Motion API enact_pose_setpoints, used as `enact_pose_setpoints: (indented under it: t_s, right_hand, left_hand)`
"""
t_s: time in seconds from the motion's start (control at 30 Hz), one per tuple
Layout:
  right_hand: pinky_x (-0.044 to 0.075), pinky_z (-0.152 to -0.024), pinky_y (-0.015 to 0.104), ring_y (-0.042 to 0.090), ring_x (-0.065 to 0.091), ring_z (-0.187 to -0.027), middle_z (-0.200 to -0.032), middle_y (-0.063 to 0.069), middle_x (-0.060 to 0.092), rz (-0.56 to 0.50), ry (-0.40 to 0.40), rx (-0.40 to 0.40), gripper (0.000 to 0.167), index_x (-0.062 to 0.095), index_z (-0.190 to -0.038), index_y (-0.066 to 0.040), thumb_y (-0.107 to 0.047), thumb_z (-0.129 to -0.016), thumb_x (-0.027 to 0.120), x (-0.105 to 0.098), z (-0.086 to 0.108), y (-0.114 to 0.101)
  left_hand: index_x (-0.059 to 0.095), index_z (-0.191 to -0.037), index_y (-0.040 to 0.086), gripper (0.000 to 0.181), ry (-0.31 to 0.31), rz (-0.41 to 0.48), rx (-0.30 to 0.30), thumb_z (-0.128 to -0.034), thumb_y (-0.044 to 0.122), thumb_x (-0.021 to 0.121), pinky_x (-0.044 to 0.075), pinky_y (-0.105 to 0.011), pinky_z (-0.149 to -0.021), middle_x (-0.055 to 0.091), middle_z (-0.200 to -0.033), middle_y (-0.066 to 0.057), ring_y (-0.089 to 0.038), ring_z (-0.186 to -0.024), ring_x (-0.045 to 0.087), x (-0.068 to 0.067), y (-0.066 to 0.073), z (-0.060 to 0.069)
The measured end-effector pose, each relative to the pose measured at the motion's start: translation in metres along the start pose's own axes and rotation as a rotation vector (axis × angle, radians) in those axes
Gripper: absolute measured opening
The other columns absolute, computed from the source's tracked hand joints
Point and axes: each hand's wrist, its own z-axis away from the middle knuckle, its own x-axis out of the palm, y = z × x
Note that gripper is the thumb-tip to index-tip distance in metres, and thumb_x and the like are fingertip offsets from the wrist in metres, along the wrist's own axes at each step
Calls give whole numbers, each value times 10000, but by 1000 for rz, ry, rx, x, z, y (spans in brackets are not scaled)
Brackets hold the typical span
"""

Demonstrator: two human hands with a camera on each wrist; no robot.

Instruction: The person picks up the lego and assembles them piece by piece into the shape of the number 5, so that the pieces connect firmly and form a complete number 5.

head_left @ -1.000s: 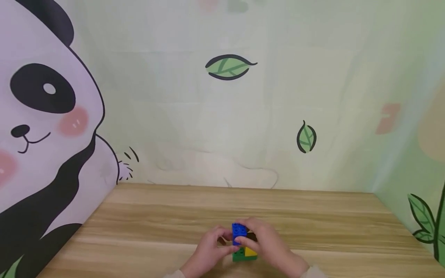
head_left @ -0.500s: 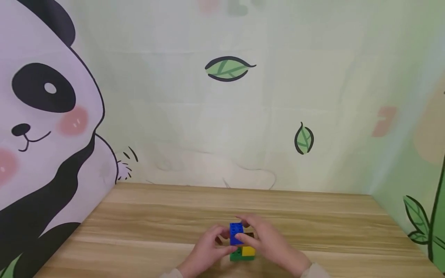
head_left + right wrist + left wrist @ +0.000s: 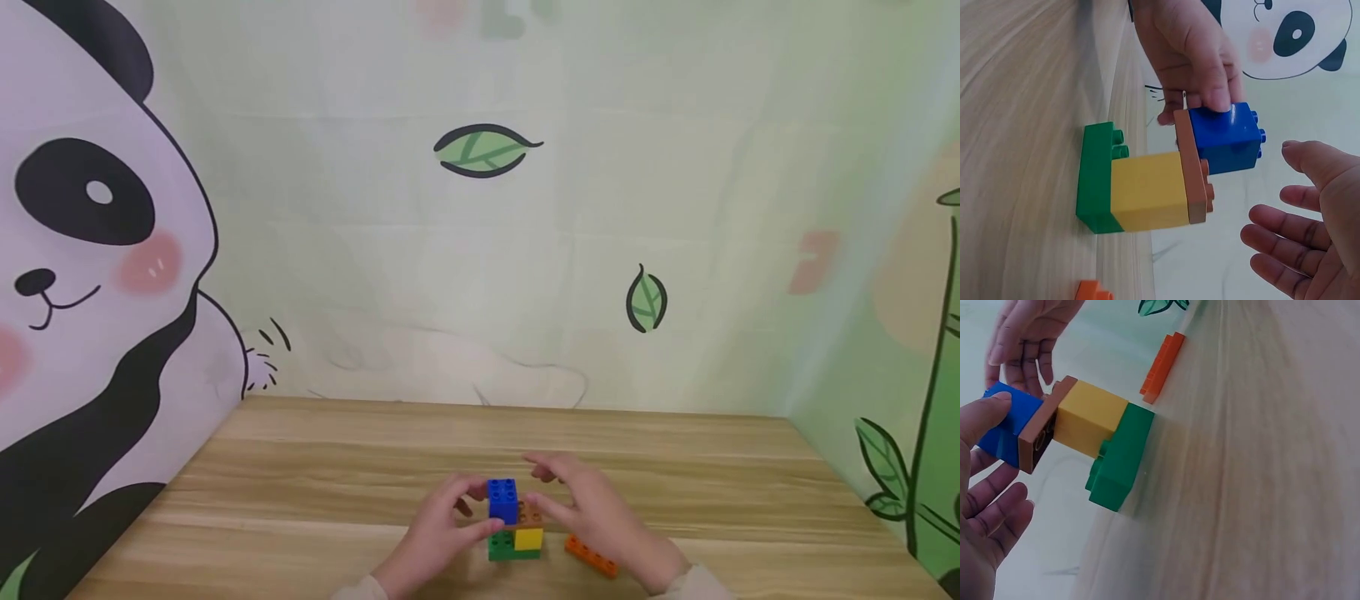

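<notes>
Well in from the far edge of the table, my left hand pinches the blue block, perhaps steadying it where the brown plate overhangs. My right hand, fingers spread, holds nothing.

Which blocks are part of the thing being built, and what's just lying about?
Part of the build:
blue block, held by the left hand
brown plate
yellow block
green block

Just about:
orange brick, lying apart on the table; maybe a spare, I can't tell
panda picture
leaf pictures
</notes>
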Motion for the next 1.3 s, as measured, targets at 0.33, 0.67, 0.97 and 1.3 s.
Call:
enact_pose_setpoints:
  t_s: [0.33,0.67,0.97,1.3]
  right_hand:
    - [536,-876,437,202,638,-1013,-1086,24,682,28,63,17,403,606,-1247,-110,-332,-913,641,-1,14,13]
    - [537,-877,415,218,631,-1011,-1112,19,680,20,40,79,400,613,-1228,-121,-350,-903,651,-7,23,24]
    - [546,-834,379,220,636,-993,-1109,60,684,48,28,73,385,631,-1193,-64,-302,-892,672,-6,34,36]
    - [546,-826,389,210,623,-968,-1091,38,665,27,-4,161,414,605,-1231,-81,-264,-872,699,-1,39,44]
  left_hand:
    - [622,-1202,95,433,61,70,-1,-835,295,735,507,-254,-831,629,-1081,-45,-289,-1027,569,-3,9,0]
    - [627,-1184,131,388,74,92,-22,-852,311,717,513,-259,-837,629,-1107,-16,-278,-1046,571,-4,10,0]
    - [638,-1153,139,341,58,109,-39,-863,304,706,526,-255,-825,623,-1102,-15,-232,-1029,575,-3,8,0]
    - [637,-1145,119,355,42,104,-59,-879,351,680,515,-227,-802,648,-1084,-20,-187,-990,584,-3,8,-1]
